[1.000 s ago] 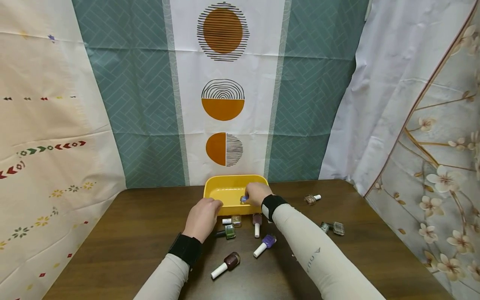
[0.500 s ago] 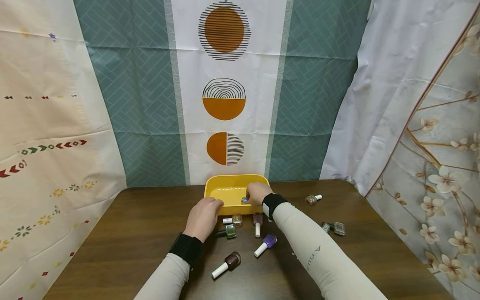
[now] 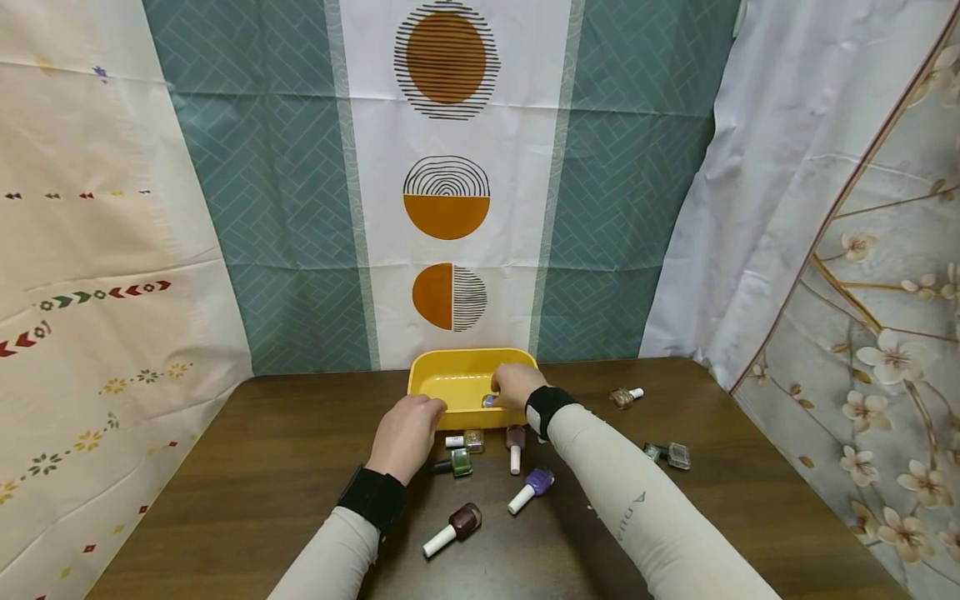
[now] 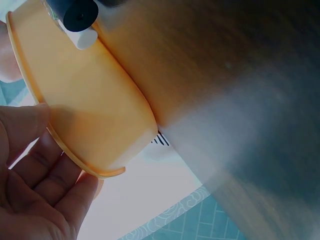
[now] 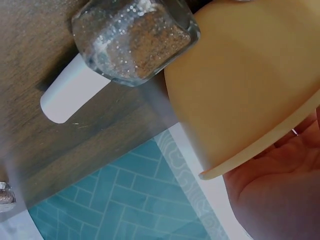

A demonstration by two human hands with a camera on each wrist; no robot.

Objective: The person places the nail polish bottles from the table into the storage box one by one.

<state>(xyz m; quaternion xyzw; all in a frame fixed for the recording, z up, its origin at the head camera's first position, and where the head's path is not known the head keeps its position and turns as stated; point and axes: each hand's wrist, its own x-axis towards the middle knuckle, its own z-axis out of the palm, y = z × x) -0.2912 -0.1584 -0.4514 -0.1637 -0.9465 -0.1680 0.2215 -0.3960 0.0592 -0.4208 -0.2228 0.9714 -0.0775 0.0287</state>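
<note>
Blue nail polish bottle [image 3: 488, 402] is pinched by bent fingers of the right hand [image 3: 517, 387] inside the yellow tray [image 3: 468, 419], as shown by the head view alone. The tray's rim is clasped between thumb and fingers of the left hand [image 4: 40, 187], seen closely from the left wrist; silvery flecks in a glitter bottle [image 5: 135, 42] are revealed from the right.

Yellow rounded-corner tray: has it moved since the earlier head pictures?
No; the tray shows no visible shift relative to the brown wooden table.
</note>
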